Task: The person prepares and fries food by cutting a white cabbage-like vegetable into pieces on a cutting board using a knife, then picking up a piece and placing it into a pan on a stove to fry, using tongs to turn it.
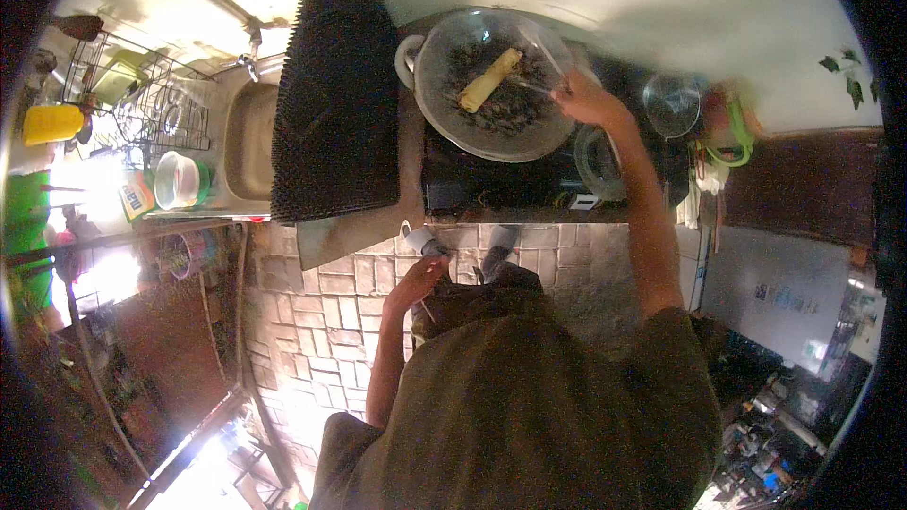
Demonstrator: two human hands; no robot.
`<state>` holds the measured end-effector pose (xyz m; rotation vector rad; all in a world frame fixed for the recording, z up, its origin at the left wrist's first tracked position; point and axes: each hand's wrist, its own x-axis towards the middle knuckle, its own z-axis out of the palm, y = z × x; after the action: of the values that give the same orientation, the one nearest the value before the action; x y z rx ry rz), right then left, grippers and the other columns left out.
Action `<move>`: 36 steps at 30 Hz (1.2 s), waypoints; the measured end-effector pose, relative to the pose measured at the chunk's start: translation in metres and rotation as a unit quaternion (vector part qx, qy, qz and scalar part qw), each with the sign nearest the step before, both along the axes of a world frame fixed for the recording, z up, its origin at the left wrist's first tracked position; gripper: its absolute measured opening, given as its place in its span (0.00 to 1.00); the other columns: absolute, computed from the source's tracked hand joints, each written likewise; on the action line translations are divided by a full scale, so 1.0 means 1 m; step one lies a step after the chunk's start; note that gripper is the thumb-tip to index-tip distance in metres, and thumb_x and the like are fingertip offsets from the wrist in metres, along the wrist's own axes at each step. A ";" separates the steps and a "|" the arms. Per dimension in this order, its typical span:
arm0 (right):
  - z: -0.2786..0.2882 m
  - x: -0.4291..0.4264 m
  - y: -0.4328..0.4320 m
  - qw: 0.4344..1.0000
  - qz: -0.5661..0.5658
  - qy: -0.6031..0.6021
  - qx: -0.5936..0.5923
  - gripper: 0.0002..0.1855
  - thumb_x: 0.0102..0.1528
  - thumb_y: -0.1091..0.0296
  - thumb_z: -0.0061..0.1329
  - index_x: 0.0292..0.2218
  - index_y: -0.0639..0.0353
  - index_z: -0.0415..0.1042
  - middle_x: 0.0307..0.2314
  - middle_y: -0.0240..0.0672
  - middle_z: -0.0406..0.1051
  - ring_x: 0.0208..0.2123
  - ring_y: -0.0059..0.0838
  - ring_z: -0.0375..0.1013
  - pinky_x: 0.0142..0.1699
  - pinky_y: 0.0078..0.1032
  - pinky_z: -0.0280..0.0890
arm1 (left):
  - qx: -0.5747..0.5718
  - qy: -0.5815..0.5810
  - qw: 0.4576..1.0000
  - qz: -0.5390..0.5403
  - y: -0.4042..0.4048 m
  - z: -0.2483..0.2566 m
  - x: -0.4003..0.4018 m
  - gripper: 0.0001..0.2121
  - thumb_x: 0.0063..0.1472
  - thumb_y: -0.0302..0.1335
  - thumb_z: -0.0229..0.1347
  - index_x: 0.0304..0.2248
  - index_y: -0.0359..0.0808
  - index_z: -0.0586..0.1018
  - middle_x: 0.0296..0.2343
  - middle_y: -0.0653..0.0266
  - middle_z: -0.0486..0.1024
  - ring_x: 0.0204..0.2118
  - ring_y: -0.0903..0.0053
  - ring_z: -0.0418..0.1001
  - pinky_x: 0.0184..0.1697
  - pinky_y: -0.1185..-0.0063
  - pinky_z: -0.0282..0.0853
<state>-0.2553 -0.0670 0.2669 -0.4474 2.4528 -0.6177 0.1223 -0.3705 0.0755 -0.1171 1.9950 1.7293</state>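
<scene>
A large round metal pan (453, 134) with a pale loop handle stands on the black stove. Inside it lies a golden rolled item (490, 81), like a spring roll, over a dark, speckled bottom. My right hand (592, 100) reaches over the pan's right rim and is closed on metal tongs (544, 53), whose two arms spread on either side of the roll's upper right end. Whether the tongs touch the roll cannot be told. Down by my waist, my left hand (423, 282) hangs in front of the counter, its fingers bent; I cannot tell whether it holds anything.
A clear glass bowl (599, 173) sits beneath my right forearm, and a round strainer (672, 106) lies farther right. Left of the pan, a black ridged mat (340, 99) covers the counter beside the sink (248, 149). A wire dish rack (191, 117) and a white tub (177, 180) stand beyond.
</scene>
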 end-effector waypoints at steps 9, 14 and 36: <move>0.001 -0.015 0.006 0.997 0.018 0.030 0.067 0.19 0.55 0.58 0.45 0.35 0.71 0.62 0.29 0.53 0.68 0.32 0.45 0.71 0.36 0.39 0.65 | -0.111 -0.157 0.981 0.017 -0.006 0.001 0.029 0.25 0.61 0.46 0.47 0.39 0.27 0.71 0.25 0.55 0.74 0.26 0.74 0.71 0.30 0.75 0.66; 0.007 -0.011 -0.014 0.991 0.036 0.063 0.116 0.21 0.54 0.60 0.46 0.39 0.73 0.61 0.33 0.59 0.69 0.41 0.53 0.70 0.42 0.44 0.64 | -0.016 -0.170 0.982 0.086 -0.003 -0.048 0.058 0.28 0.60 0.50 0.46 0.34 0.24 0.71 0.21 0.58 0.72 0.24 0.75 0.69 0.28 0.76 0.65; -0.013 0.013 -0.007 0.971 -0.008 0.228 0.076 0.20 0.48 0.74 0.44 0.43 0.74 0.60 0.30 0.57 0.71 0.34 0.52 0.72 0.42 0.44 0.66 | -0.087 -0.024 0.994 0.057 0.020 -0.023 0.050 0.26 0.60 0.49 0.47 0.30 0.27 0.72 0.19 0.63 0.69 0.24 0.77 0.65 0.28 0.75 0.63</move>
<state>-0.2423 -0.0743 0.2535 -0.5561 2.9147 -0.3557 0.1720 -0.3503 0.0521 -0.3339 2.1376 1.6018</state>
